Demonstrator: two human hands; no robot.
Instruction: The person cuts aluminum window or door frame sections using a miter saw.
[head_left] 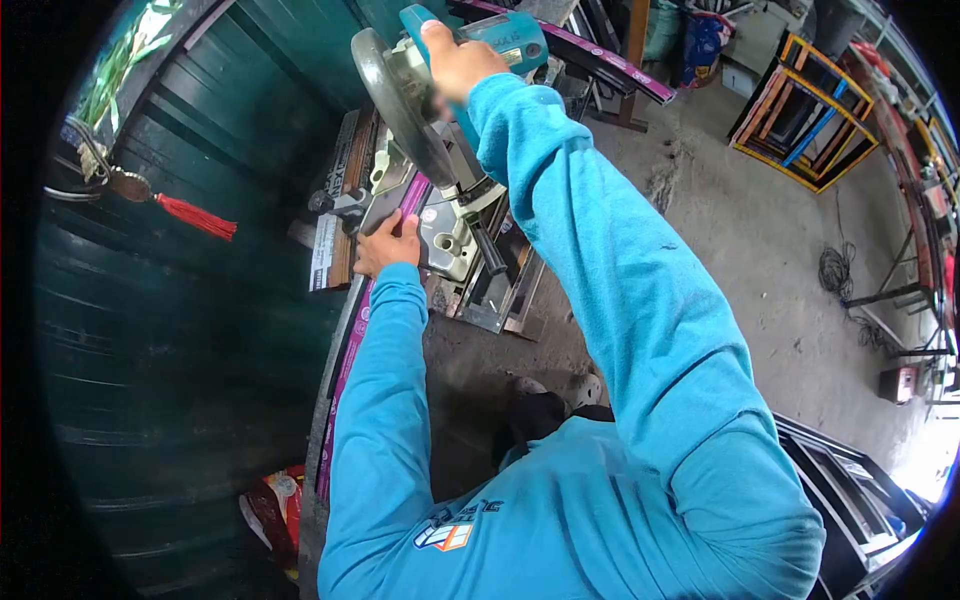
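Note:
A miter saw (520, 40) with a teal motor housing and a round grey blade guard (385, 85) stands at top centre, its head raised above the base. My right hand (460, 68) is wrapped around the saw's handle, thumb on top; part of the fingers is hidden. Lower down, my left hand (388, 248) grips a long metal profile (345, 365) with purple film, holding it against the saw's fence. The profile runs from under the saw back along my left side. Behind the guard, the blade's edge cannot be made out.
Dark green corrugated metal (190, 350) rises close on my left, with a red tassel (198, 215) hanging there. More purple-filmed profiles (600, 55) lie beyond the saw. Coloured frames (805, 115) stand at the right, cables (838, 268) on the floor. A workbench (915, 190) borders the far right.

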